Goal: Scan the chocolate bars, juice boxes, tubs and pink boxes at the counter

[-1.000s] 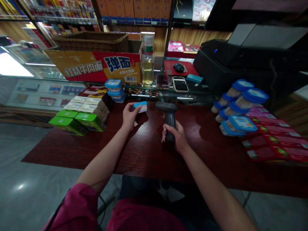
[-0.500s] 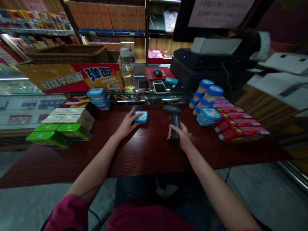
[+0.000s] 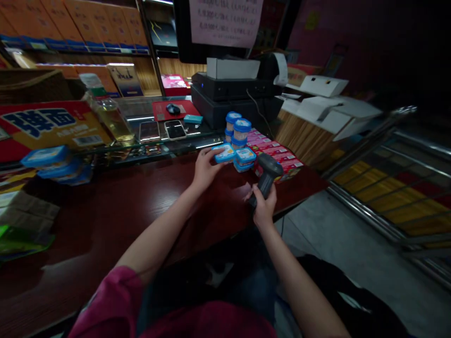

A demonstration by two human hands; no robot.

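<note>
My left hand is closed on a small blue-lidded plastic tub, thumb on its near side and fingers over its far side. Just right of it are stacked tubs of the same kind, with round blue-lidded tubs piled behind. A dark grey barcode scanner is upright in my right hand, fingers wrapped round its handle and its head up. Beyond the scanner lie rows of red and pink boxes, partly hidden by its head.
At the left of the dark wooden counter are more blue-lidded tubs and green packages. A bottle of yellow liquid, two phones and a mouse stand behind. A metal rail runs at right.
The view has swung to the right. My left hand has carried the tub from the middle of the counter to the stacks at the right. My right hand still holds the scanner.
</note>
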